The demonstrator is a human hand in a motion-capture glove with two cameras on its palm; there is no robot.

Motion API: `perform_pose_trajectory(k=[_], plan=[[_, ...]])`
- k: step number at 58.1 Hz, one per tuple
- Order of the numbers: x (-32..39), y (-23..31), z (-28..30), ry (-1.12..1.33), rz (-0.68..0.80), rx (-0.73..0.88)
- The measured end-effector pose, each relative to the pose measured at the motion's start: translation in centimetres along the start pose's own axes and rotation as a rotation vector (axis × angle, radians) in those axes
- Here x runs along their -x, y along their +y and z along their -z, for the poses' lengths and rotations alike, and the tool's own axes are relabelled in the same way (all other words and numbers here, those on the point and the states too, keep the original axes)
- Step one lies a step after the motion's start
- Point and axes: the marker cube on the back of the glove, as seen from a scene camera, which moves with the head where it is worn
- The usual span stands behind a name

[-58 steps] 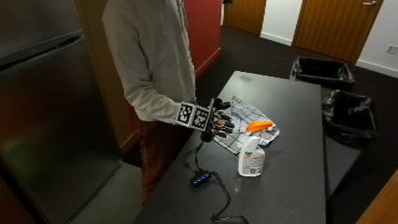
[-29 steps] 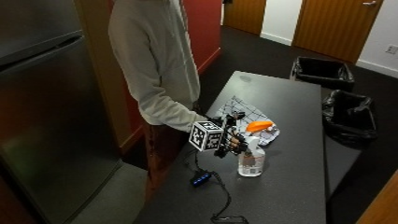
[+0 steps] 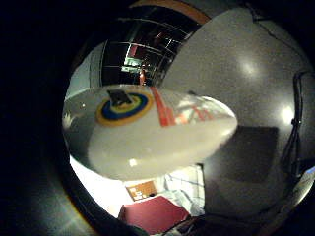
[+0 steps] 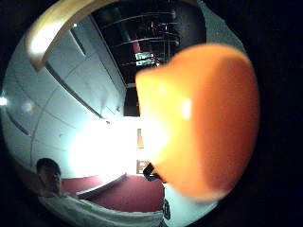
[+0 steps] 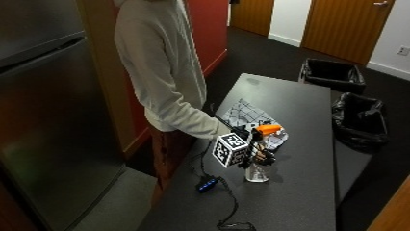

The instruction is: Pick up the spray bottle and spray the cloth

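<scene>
- One dark table (image 5: pixel 301 192) fills the outside view from 12 down to 6 o'clock, and a person in a pale sweatshirt stands at its 9 o'clock edge.
- Beyond the table, at 1 and 3 o'clock, two black bins (image 5: pixel 332 74) sit on the dark floor.
- Over on the table top, a white cloth (image 5: pixel 247 114) with a dark grid pattern lies rumpled, toward 12 o'clock from the hand.
- Now the spray bottle (image 5: pixel 258 166): it stands upright on the table just beside the cloth, its clear body low and its orange trigger head (image 5: pixel 267 129) up top.
- Right hand (image 5: pixel 259 153), black-gloved, has its fingers curled round the bottle's neck, gripping it just under the orange head.
- From the little-finger side of the palm, the bottle's pale body (image 3: pixel 147 130) is close up: a round blue and yellow badge and red lettering show on its label, but no word can be read.
- From the thumb side, the orange head (image 4: pixel 203 118) fills most of the view.
</scene>
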Motion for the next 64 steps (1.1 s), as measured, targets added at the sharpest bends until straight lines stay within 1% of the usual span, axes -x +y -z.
perform_pose_trajectory(k=[13,29,34,47,52,55,58,62,64], plan=[[0.6,-1.9,-0.5,0.041,-0.007,-0.010],[1.9,-3.9,-2.3,0.139,0.023,0.086],[2.1,-4.4,-3.5,0.170,0.032,0.133],[2.8,-5.3,-6.3,0.221,0.033,0.193],[2.4,-5.4,-7.4,0.327,0.051,0.248],[1.9,-4.8,-7.8,0.428,0.062,0.343],[2.8,-4.7,-9.5,0.420,0.069,0.378],[5.2,-3.5,-10.9,0.392,0.059,0.506],[5.6,-4.2,-11.6,0.454,0.097,0.482]])
